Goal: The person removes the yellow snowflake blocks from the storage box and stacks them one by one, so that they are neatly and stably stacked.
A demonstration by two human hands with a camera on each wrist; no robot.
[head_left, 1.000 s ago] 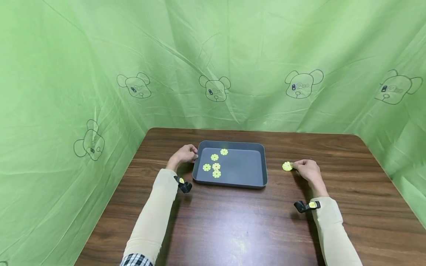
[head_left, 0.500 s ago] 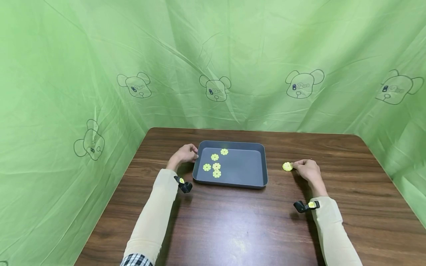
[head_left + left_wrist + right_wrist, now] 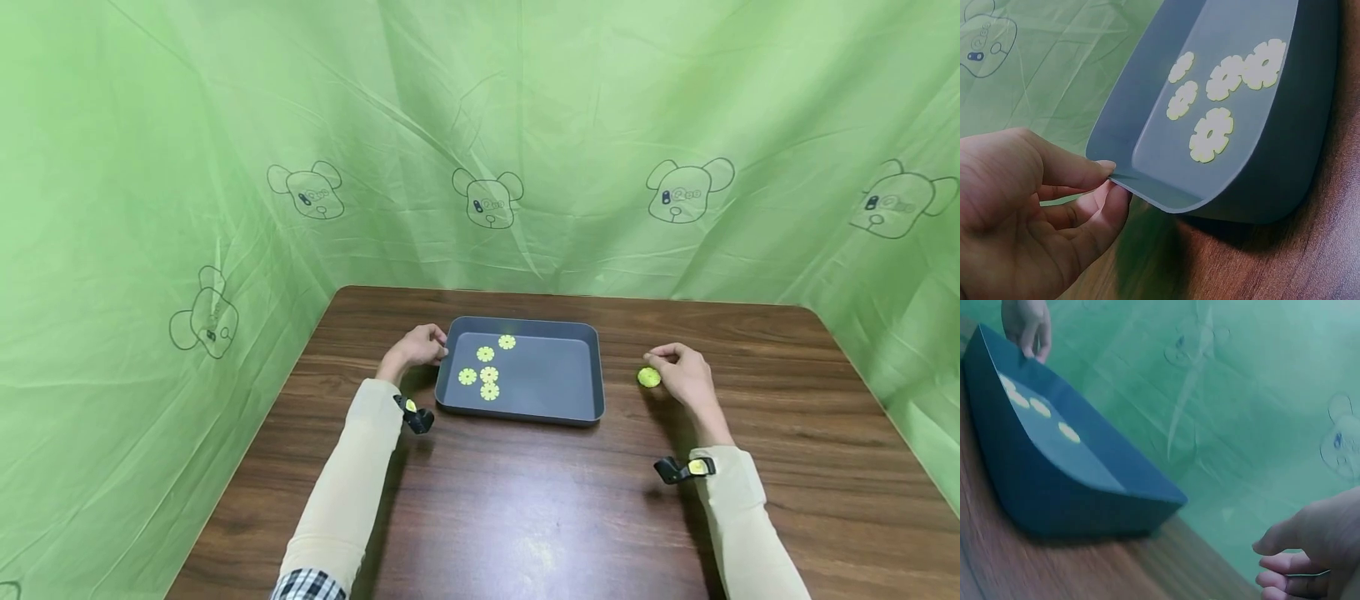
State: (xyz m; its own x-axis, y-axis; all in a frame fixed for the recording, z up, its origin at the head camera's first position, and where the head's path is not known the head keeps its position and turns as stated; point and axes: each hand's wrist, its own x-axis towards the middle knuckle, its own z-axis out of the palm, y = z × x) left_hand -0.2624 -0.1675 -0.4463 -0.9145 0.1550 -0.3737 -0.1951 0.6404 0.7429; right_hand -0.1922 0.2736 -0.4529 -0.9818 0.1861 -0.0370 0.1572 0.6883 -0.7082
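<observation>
Left hand (image 3: 414,347) pinches the gray tray (image 3: 551,375) by its rim | my right hand (image 3: 684,374), loosely bent, looks empty beside a yellow disc (image 3: 649,377) | I judge five flower pieces (image 3: 467,377) in, one disc left out | tray between my hands, open side up, long axis running hand to hand; disc round, pointing nowhere.

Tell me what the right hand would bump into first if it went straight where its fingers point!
Probably the gray tray, since the right hand points left towards it. But depth is unclear: it might brush the yellow piece close by first.
</observation>
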